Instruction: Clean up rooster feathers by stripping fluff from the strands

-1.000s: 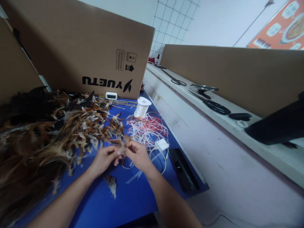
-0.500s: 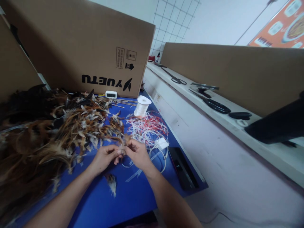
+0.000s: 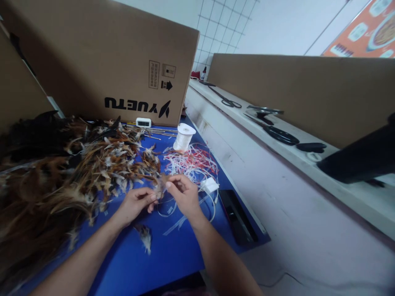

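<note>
A small brown and grey feather bunch point(image 3: 159, 187) is held above the blue table. My left hand point(image 3: 137, 205) pinches its lower end between thumb and forefinger. On the other side, my right hand point(image 3: 185, 197) has thumb and forefinger closed at its edge; the exact grip is blurred. A loose dark feather with a pale fluffy end point(image 3: 145, 237) lies on the table below my left hand. A large heap of brown and black feathers point(image 3: 101, 160) spreads over the left side.
Beyond my right hand lie tangled red and white strips point(image 3: 197, 160), a spool point(image 3: 183, 137), a white charger with cable point(image 3: 210, 185) and a dark phone point(image 3: 237, 218). A cardboard box point(image 3: 129, 53) stands behind. Scissors point(image 3: 230, 102) rest on the ledge point(image 3: 308, 164) at right.
My right hand has drawn slightly right, away from my left fingers, and more of the feather bunch shows between them. My left hand has stayed nearly still.
</note>
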Tool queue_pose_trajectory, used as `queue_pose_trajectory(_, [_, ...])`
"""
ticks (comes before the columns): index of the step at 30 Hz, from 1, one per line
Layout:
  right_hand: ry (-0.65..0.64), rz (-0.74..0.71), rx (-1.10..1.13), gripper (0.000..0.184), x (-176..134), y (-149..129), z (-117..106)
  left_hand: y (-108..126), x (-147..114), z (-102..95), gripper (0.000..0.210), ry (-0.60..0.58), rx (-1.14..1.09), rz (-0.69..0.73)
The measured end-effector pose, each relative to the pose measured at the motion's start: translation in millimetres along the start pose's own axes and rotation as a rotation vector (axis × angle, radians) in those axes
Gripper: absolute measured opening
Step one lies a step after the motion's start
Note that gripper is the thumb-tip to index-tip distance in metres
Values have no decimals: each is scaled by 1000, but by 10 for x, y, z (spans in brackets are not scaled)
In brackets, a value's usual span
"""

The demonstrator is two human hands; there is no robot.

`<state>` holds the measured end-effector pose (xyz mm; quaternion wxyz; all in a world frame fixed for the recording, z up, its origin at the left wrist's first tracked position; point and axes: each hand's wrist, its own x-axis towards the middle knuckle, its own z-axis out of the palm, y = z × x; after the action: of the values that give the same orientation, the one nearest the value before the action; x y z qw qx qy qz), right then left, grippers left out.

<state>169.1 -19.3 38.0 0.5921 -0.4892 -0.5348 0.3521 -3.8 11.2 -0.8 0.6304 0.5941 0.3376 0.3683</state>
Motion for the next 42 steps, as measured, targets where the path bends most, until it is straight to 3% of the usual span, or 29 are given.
queue_pose_trajectory(7, [174,-59,-169,10,113,104,-155,70,0,-66,22,167,-74,69])
queue_pose_trajectory(14, [-70,-197,-763,12,144,250,-157,107,72,-140,18,364,-272,120])
queue_pose_trajectory(20, [-180,-70,-1082,9,108,256,-65,94,68,-157,18,395,-328,117])
queue_pose_trajectory(25, [-241,-22,-1204,10,97,208,-38,105,57,-122,19,368,-287,104])
queue_pose_trajectory(34, [-247,2,-1141,10,105,248,-38,118,47,-107,20,357,-256,114])
queue_pose_trajectory(38, [-168,-38,-857,15,138,249,-148,124,51,-102,20,353,-242,108])
queue_pose_trajectory(42, [-21,32,-496,16,195,246,-267,117,62,-102,19,332,-231,85])
